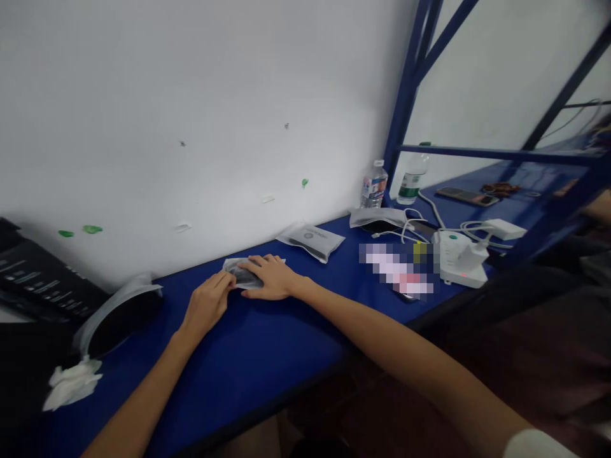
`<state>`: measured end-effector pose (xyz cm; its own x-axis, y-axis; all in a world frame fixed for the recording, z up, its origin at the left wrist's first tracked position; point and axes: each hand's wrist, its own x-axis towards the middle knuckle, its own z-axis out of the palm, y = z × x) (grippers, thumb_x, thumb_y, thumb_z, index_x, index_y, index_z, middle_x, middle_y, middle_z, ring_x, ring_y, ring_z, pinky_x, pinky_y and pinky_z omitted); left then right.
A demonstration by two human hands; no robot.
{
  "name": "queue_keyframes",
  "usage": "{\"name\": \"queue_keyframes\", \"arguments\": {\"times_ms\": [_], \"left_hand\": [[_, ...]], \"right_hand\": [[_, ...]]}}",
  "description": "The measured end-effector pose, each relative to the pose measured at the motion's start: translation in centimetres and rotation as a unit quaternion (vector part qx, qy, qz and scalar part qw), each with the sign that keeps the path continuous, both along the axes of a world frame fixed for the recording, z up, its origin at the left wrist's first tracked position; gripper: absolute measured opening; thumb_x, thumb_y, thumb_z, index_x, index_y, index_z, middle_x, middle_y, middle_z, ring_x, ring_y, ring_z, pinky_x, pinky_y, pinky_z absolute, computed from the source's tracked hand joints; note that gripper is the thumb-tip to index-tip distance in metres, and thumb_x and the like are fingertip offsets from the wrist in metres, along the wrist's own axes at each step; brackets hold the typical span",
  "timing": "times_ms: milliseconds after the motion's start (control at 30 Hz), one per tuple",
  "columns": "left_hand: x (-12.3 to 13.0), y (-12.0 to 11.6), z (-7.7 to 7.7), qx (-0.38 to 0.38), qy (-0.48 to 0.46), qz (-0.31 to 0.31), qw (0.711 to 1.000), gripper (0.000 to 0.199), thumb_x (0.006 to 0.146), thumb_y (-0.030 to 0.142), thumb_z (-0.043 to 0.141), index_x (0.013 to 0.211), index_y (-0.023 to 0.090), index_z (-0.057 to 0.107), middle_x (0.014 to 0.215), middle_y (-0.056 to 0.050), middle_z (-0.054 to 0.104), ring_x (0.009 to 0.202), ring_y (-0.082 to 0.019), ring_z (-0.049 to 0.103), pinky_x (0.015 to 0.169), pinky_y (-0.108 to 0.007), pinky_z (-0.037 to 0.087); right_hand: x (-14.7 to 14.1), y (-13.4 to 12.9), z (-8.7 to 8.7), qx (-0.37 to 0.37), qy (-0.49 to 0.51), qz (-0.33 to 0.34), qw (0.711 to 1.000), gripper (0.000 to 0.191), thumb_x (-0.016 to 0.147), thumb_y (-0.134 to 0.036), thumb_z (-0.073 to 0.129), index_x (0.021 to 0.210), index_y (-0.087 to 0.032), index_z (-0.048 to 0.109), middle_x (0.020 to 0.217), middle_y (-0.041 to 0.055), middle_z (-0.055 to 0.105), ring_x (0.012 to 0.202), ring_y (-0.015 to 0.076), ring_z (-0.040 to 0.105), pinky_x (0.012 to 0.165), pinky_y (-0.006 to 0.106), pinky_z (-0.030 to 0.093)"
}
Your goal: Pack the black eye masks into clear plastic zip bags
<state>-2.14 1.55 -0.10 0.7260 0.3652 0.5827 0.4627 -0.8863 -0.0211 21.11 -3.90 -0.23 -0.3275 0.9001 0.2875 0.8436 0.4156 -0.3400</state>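
A small translucent plastic pouch (231,262) with something dark inside lies on the blue desk (248,356), close to the wall. My left hand (209,303) pinches the pouch at its left end, fingers closed. Spread flat over the top of the pouch, my right hand (273,277) presses on it and hides much of it. Right of my hands lies a second, similar pouch (315,240) with a grey printed face, touched by neither hand.
At left stand a black printed box (42,273), an open whitish pouch (102,312) and crumpled tissue (74,383). To the right are another pouch (382,218), a plastic bottle (375,186), a blurred-out phone (401,270), a white power strip (458,257) and blue frame posts (405,95).
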Motion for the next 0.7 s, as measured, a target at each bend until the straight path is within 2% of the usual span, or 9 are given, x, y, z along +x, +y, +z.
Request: {"name": "queue_keyframes", "arguments": {"times_ms": [67,167,233,300,400,533,633,700], "left_hand": [[0.2,-0.2,-0.1,-0.005,-0.016,-0.006,1.000,0.021,0.105,0.015,0.042,0.099,0.022,0.061,0.099,-0.005,0.070,0.089,-0.020,0.069,0.082,-0.031,0.051],[0.5,-0.4,-0.2,-0.028,-0.043,-0.037,0.998,0.022,0.106,0.016,0.043,0.102,0.023,0.063,0.106,-0.005,0.072,0.097,-0.020,0.071,0.087,-0.030,0.053],[0.7,-0.4,-0.2,-0.046,-0.063,-0.064,0.995,0.020,0.106,0.016,0.045,0.101,0.023,0.063,0.104,-0.005,0.073,0.098,-0.020,0.071,0.088,-0.030,0.053],[0.7,-0.3,-0.3,-0.039,-0.070,-0.075,0.994,0.017,0.105,0.016,0.050,0.097,0.023,0.064,0.097,-0.005,0.074,0.091,-0.020,0.070,0.085,-0.032,0.052],[0.8,-0.1,-0.4,-0.009,-0.065,-0.071,0.995,0.015,0.100,0.013,0.057,0.092,0.023,0.065,0.088,-0.003,0.074,0.081,-0.020,0.067,0.077,-0.034,0.047],[0.9,-0.2,-0.5,0.008,-0.062,-0.077,0.995,0.020,0.098,0.010,0.058,0.085,0.023,0.064,0.083,-0.002,0.074,0.077,-0.019,0.065,0.073,-0.035,0.043],[0.9,-0.4,-0.3,0.034,-0.063,-0.073,0.995,0.012,0.099,0.017,0.065,0.089,0.023,0.067,0.086,-0.001,0.076,0.080,-0.020,0.067,0.076,-0.036,0.044],[0.9,-0.6,-0.1,0.061,-0.081,-0.052,0.994,0.004,0.097,0.025,0.072,0.098,0.023,0.069,0.093,-0.002,0.077,0.087,-0.022,0.069,0.081,-0.037,0.045]], "right_hand": [[0.7,-0.3,0.7,-0.026,0.022,-0.001,0.999,0.087,0.091,-0.079,0.061,0.164,-0.036,0.040,0.166,0.0135,0.040,0.142,0.0456,0.046,0.117,0.067,0.033],[1.8,-0.5,1.7,-0.086,0.059,-0.012,0.994,0.096,0.080,-0.087,0.066,0.161,-0.042,0.041,0.166,0.0142,0.035,0.147,0.0493,0.038,0.118,0.070,0.029],[2.3,-0.5,2.2,-0.113,0.065,-0.025,0.991,0.106,0.072,-0.090,0.071,0.161,-0.041,0.042,0.161,0.0159,0.040,0.147,0.0505,0.036,0.118,0.069,0.029],[2.4,-0.5,2.3,-0.116,0.060,-0.036,0.991,0.112,0.067,-0.089,0.076,0.161,-0.037,0.043,0.150,0.0171,0.050,0.142,0.0486,0.041,0.116,0.066,0.032],[2.1,-0.4,2.1,-0.081,0.045,-0.049,0.994,0.105,0.069,-0.079,0.082,0.156,-0.031,0.049,0.137,0.0166,0.058,0.133,0.0443,0.048,0.113,0.062,0.037],[1.5,-0.3,1.2,-0.011,0.024,-0.031,0.999,0.097,0.072,-0.062,0.087,0.154,-0.026,0.049,0.138,0.0173,0.056,0.129,0.0414,0.052,0.111,0.060,0.039],[1.4,-0.1,0.8,0.013,0.018,-0.017,1.000,0.098,0.073,-0.060,0.087,0.155,-0.024,0.047,0.137,0.0176,0.056,0.126,0.0400,0.055,0.109,0.059,0.043],[1.7,-0.1,1.0,0.034,0.022,-0.024,0.999,0.090,0.075,-0.057,0.086,0.151,-0.023,0.051,0.134,0.0164,0.057,0.124,0.0380,0.056,0.106,0.056,0.045]]}}
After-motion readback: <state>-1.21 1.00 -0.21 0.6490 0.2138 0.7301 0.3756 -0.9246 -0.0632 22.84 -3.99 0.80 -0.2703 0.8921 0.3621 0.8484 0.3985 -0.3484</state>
